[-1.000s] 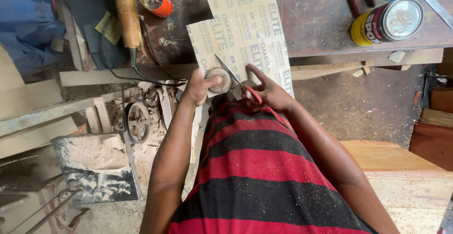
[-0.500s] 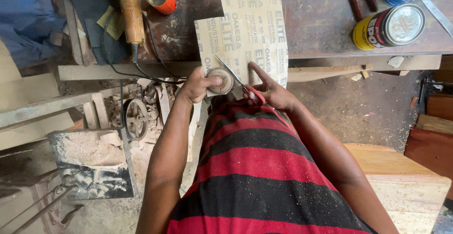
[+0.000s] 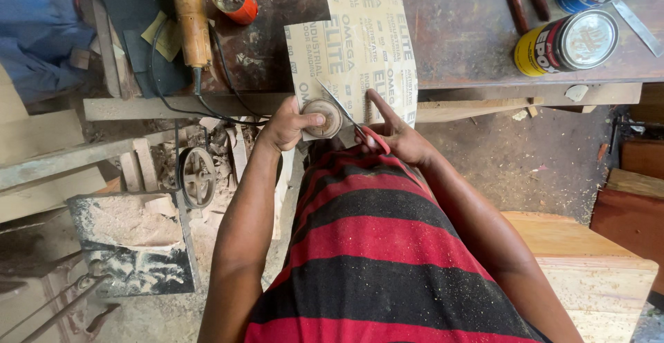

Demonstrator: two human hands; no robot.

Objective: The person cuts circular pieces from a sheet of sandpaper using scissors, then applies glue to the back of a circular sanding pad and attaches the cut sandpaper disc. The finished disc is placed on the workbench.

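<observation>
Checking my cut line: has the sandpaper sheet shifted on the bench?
No. The sheet keeps its place against the yellow can; only the camera shifted.

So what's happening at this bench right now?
A person in a red and black striped shirt stands at a dark workbench. The left hand holds a small round disc against the near edge of a sheet of sandpaper. The right hand holds red-handled scissors, blades lying on the sheet just beside the disc. A power tool and two cans lie farther back.
</observation>
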